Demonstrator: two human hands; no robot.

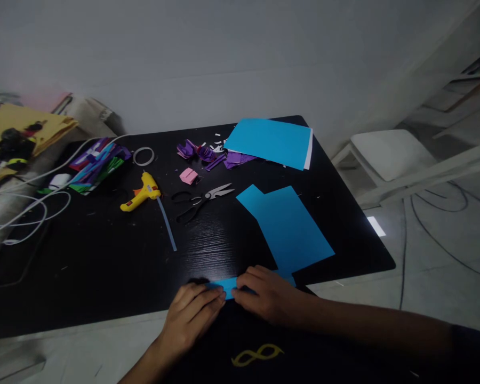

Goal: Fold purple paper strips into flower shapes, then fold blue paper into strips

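Observation:
A narrow strip of blue paper (231,284) lies along the front edge of the black table. My left hand (194,314) is closed on its left end, fingers together and pressing down. On the strip's other side, my right hand (268,296) grips it with bent fingers and thumb, partly covering it. Just beyond my right hand rests a larger cut piece of blue paper (292,229) with a notched far edge. Scissors (206,198) with black handles lie partly opened, farther back. Whether the strip is folded under my fingers I cannot tell.
On the black table (104,266) lie a yellow glue gun (142,193), a tape roll (143,156), a pink folded paper piece (189,176), purple paper scraps (240,159) and blue sheets (270,140). White cables (40,200) loop at left; a white chair (392,152) stands right.

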